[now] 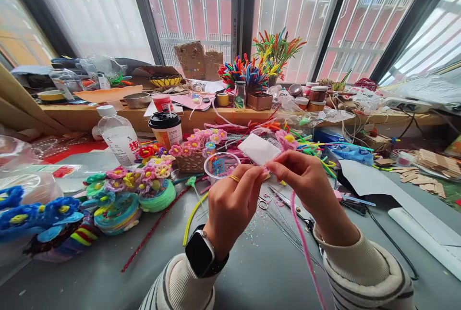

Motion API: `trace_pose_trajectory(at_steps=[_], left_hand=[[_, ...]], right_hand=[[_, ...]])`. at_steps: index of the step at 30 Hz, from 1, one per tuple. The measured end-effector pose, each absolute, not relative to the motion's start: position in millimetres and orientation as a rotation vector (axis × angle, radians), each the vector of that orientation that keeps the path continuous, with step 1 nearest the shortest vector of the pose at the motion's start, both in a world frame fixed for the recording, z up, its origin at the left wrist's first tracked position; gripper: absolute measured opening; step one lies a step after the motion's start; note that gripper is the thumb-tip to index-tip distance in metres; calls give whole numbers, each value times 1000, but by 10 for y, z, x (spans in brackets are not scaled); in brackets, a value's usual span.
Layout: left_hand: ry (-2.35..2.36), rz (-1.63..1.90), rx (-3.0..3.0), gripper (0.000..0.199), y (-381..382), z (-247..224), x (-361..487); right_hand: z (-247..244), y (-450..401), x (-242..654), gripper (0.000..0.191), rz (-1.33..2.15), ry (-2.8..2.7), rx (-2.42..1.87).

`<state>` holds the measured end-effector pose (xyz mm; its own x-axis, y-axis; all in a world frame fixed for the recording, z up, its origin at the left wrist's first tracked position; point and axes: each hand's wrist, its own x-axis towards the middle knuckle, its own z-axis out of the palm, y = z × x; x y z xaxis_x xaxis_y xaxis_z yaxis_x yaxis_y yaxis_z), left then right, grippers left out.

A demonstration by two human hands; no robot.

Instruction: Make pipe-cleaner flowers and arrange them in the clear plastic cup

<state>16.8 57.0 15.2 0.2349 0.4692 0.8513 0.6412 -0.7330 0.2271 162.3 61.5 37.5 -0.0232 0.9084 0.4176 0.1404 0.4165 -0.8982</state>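
My left hand [236, 199], a ring on one finger and a watch at the wrist, pinches at the same spot as my right hand [304, 180]. Between their fingertips is part of a pink pipe cleaner [301, 233], whose long end hangs below my right hand toward me. A pink pipe-cleaner flower [287, 140] with a yellow centre shows just above my right fingers. Exactly how it joins the strand is hidden by the fingers. Behind the hands lie a white packet [258, 149] and a clear round tub [221, 162] with small blue pieces inside.
Scissors [304, 211] and thin wires [288, 235] lie beneath my hands. Finished pipe-cleaner flowers [126, 178] crowd the left, near a bottle [118, 137] and a lidded cup [166, 130]. White paper [382, 185] and wooden sticks [437, 163] are at the right.
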Motion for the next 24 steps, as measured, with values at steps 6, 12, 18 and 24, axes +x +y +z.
trace_pose_trajectory(at_steps=[6,12,18,24], left_hand=[[-1406,-1938,-2575,11,579,229,183],[-1690,-2464,-2812,19,598,292,176],[-1731,-2490,-2908,18,614,333,162],[-1846,-2668,-3196,24,676,327,115]], right_hand=[[364,612,1626,15,807,-1496,-973],[362,617,1608,15,836,-1473,-945],[356,606,1595,13,839,-1479,-926],[349,599,1578,14,825,-1500,-880]])
